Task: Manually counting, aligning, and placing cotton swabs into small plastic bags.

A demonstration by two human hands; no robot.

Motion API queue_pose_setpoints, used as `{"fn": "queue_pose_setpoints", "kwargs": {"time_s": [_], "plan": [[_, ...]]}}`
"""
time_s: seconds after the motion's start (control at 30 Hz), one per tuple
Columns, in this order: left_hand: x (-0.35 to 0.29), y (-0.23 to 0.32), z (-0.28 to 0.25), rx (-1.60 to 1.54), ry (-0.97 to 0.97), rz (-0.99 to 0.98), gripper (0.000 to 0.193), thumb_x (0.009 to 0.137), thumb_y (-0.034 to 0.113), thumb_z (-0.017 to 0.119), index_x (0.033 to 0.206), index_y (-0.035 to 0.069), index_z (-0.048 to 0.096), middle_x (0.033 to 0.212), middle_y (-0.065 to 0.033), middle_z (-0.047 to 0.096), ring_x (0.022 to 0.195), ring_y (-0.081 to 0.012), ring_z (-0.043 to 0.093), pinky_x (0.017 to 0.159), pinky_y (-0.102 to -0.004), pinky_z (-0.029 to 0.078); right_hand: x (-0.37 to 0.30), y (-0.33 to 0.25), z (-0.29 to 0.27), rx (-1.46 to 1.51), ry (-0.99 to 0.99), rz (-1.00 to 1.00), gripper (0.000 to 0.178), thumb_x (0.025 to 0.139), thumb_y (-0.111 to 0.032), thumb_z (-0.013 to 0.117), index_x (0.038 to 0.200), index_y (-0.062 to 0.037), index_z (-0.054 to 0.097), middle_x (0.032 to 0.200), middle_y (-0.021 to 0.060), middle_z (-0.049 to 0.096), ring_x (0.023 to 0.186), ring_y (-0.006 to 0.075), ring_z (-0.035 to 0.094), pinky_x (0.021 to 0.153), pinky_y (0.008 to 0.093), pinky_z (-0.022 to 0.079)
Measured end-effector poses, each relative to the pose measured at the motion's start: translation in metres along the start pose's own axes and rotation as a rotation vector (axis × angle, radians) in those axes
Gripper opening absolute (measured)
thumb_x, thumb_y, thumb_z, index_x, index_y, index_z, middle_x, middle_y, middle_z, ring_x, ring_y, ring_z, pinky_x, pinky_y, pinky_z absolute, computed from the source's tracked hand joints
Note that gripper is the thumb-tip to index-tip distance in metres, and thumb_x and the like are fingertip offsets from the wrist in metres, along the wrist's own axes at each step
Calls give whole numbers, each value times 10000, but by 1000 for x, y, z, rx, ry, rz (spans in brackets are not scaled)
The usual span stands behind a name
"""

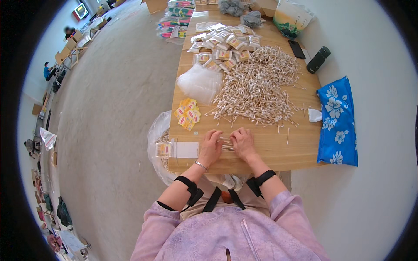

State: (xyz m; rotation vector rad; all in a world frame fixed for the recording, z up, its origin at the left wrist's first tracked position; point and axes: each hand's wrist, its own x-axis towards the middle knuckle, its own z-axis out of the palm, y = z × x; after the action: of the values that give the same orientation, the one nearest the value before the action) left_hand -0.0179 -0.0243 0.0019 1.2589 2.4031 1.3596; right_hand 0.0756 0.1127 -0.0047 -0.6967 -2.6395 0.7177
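Near the front edge of the wooden table [278,152], a small bundle of cotton swabs [227,145] lies crosswise between my hands. My left hand [211,147] has its curled fingers closed on the left ends of the bundle. At the other ends, my right hand [243,143] is closed on it too, thumb toward the left hand. A white card-like piece [187,150] lies left of my left hand, beside a filled swab packet [163,149] at the table's left edge. Beyond the hands spreads a large heap of loose cotton swabs [261,89].
Yellow printed labels [187,114] and a stack of clear plastic bags [200,81] lie on the left, with filled packets [226,43] behind. On the right are a blue floral tissue pack [338,124], a black bottle [318,60] and a phone [297,49]. A plastic sack [153,130] hangs beside the left edge.
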Motion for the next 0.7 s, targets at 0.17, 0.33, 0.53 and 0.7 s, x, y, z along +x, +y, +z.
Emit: {"fn": "queue_pose_setpoints", "kwargs": {"time_s": [0.17,0.33,0.53,0.7], "plan": [[-17,-4,7,-68,107,-47,449,830,-36,503,1273,41,491,1272,-175,504,1136,-322,513,974,-383,400,-18,6,6,157,173,-5,140,807,-142,613,940,-114,643,1023,75,568,1008,298,495,884,423,401],[-20,1,10,-124,126,-71,457,847,-48,460,1298,25,475,1299,-205,495,1180,-352,493,1002,-387,391,-37,-22,5,-261,-12,-126,532,845,-307,585,1308,-70,472,1384,125,402,1308,324,320,1075,486,254],[-30,-3,25,-401,82,-183,464,892,-53,387,1344,32,444,1332,-156,493,1223,-243,481,1024,-315,362,-38,-23,17,-383,-182,-122,807,849,-473,547,1442,-9,256,1516,160,211,1427,324,118,1148,505,68],[-28,-1,24,-721,154,-328,423,921,-29,396,1340,0,442,1324,-143,508,1257,-207,449,1051,-298,335,-40,-27,15,-409,-186,-155,841,826,-514,553,1431,0,275,1512,194,199,1420,340,131,1148,503,71]]}}
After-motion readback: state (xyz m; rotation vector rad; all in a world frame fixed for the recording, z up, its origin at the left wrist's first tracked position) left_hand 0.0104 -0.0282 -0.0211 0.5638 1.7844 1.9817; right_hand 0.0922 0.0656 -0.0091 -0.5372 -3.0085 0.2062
